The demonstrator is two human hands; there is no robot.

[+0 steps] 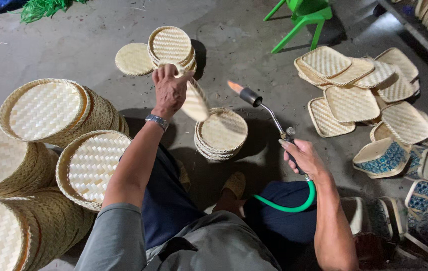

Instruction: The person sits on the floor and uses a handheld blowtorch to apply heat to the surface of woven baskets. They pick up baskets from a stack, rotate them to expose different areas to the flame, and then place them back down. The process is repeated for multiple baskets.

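Right hand (pixel 302 156) grips lit torch (pixel 254 99); left hand (pixel 170 90) pinches round woven tray (pixel 195 103). Small stack (pixel 221 133) looks done; big stacks (pixel 53 113) remain.

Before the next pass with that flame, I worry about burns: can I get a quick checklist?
1. Torch lit: ok, flame at its nozzle.
2. Right hand grips the torch handle: ok.
3. Left hand holds the round woven tray by its upper edge: ok.
4. Flame points away from both hands: ok.
5. Green hose free of kinks: cannot tell, partly hidden.
6. Tray stack apart from the flame: ok.
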